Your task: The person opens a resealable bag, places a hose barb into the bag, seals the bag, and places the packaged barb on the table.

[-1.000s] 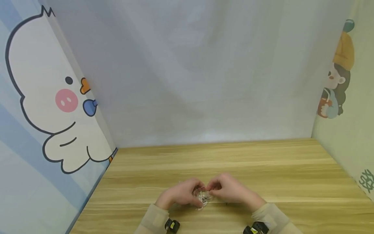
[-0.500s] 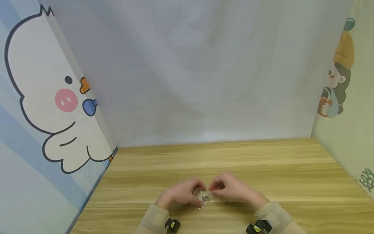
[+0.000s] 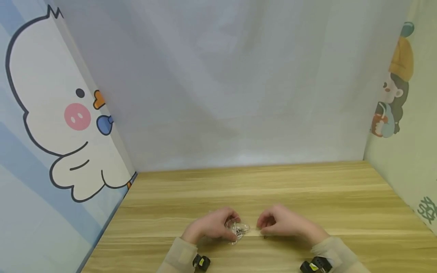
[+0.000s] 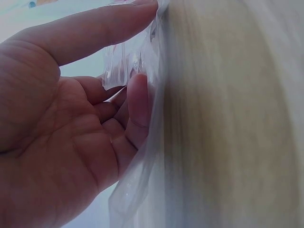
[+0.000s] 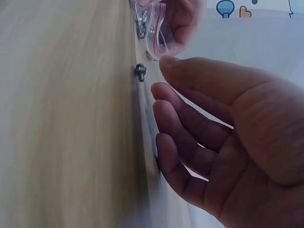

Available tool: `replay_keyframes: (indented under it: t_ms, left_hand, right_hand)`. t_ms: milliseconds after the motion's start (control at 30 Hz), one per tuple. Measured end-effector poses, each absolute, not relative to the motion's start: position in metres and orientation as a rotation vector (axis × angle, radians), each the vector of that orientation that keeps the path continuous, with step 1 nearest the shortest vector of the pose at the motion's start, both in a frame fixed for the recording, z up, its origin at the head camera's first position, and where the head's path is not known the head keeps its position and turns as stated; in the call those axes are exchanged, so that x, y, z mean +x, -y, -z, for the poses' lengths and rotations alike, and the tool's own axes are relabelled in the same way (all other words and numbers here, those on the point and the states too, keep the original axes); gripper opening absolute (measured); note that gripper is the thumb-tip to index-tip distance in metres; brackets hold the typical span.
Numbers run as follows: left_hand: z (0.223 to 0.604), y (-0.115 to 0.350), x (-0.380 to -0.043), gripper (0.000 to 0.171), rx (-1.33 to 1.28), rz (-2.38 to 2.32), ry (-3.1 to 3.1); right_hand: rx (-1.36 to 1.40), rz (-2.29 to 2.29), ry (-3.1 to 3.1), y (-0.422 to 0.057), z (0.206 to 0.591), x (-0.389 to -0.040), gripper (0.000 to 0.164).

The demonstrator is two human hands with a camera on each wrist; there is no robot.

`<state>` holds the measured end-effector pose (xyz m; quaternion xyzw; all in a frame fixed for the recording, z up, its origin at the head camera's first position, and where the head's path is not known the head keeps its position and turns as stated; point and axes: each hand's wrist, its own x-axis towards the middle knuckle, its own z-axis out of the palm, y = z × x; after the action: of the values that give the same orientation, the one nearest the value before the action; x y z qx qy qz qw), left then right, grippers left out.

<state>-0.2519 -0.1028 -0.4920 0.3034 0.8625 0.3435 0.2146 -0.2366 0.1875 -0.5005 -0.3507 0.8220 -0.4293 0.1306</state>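
My left hand (image 3: 215, 223) holds a small clear zip bag (image 3: 238, 228) with a red seal line, its thumb and fingers curled about the plastic. Small metal screws (image 5: 141, 27) show inside the bag in the right wrist view. To the right of it, my right hand (image 3: 286, 222) is low over the table with its fingers curled in. A small screw (image 5: 150, 56) peeks out at the thumb tip there, mostly hidden by the hand. One dark screw (image 5: 140, 72) lies loose on the wooden table, beneath the right fingertips.
The wood-grain table (image 3: 252, 185) reaches back to a pale grey curtain (image 3: 239, 94). Cartoon-printed panels stand at the left (image 3: 44, 91) and right (image 3: 409, 159).
My right hand has drawn away from the bag to the right, opening a gap between the hands. The left hand and the bag have stayed in place.
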Motion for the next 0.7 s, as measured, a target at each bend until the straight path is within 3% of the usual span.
replay_keyframes:
  t_ms: [700]
  left_hand:
    - [0.492,0.103,-0.250,0.049,0.833,-0.968,-2.383]
  right_hand:
    - [-1.038,1.190,-2.381,-0.204,0.502,-0.224,0.013]
